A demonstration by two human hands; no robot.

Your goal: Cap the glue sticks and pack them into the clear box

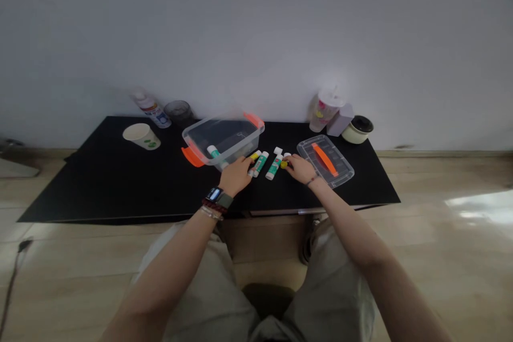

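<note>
My left hand (236, 175) is closed round a glue stick with a yellow end (255, 155), beside the clear box (240, 147) with orange latches. My right hand (300, 168) pinches a small yellow cap (284, 164); a white piece shows just behind its fingertips. Between the hands, two green-and-white glue sticks lie on the black table, one by my left fingers (261, 164) and one farther right (274, 167). A white cap (278, 150) sits behind them. Another green-and-white stick (214, 152) leans inside the box.
The clear lid (345, 170) with its orange handle lies right of my right hand on the black table (160, 187). A paper cup (140, 136), spray bottle (152, 109) and dark cup (179, 112) stand left; a tumbler (324, 111), small box (340, 120) and round pot (356, 131) stand right.
</note>
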